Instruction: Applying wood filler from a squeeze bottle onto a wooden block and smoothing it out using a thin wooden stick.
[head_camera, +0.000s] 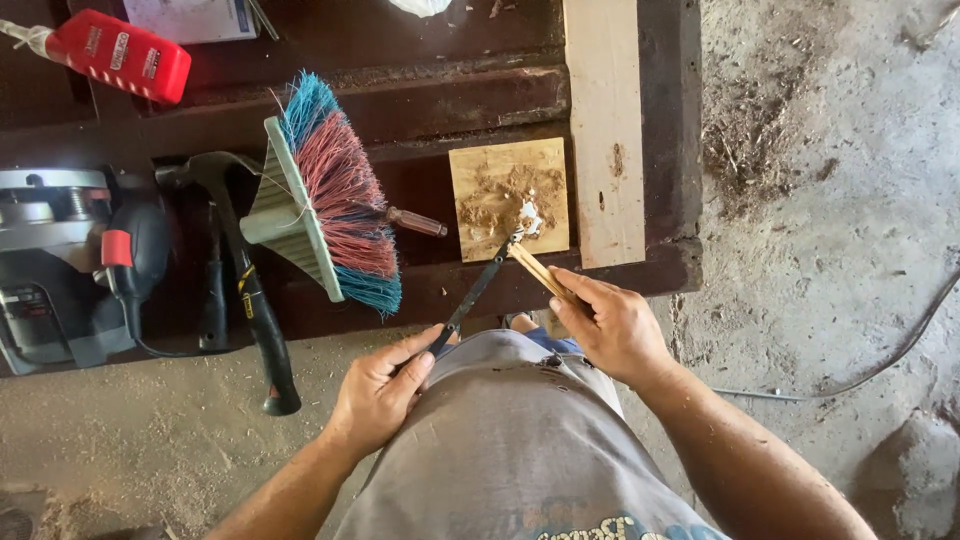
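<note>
In the head view, the left hand (378, 392), low and left of centre, had its fingers clenched around the handle of a slim dark tool (478, 290) whose tip reached up to a small square wood block (509, 198) at the centre. The right hand (612, 328), just right of centre, pinched a thin wooden stick (534, 270) in its fingers, the stick's end meeting the tool's tip at the block's lower edge, beside a white smear. The block lay on the dark tabletop (450, 100). To the left lay a pink-and-blue brush head (325, 195), a black hammer (245, 280), a power tool (60, 260), and, at upper left, a red bottle (120, 55).
</note>
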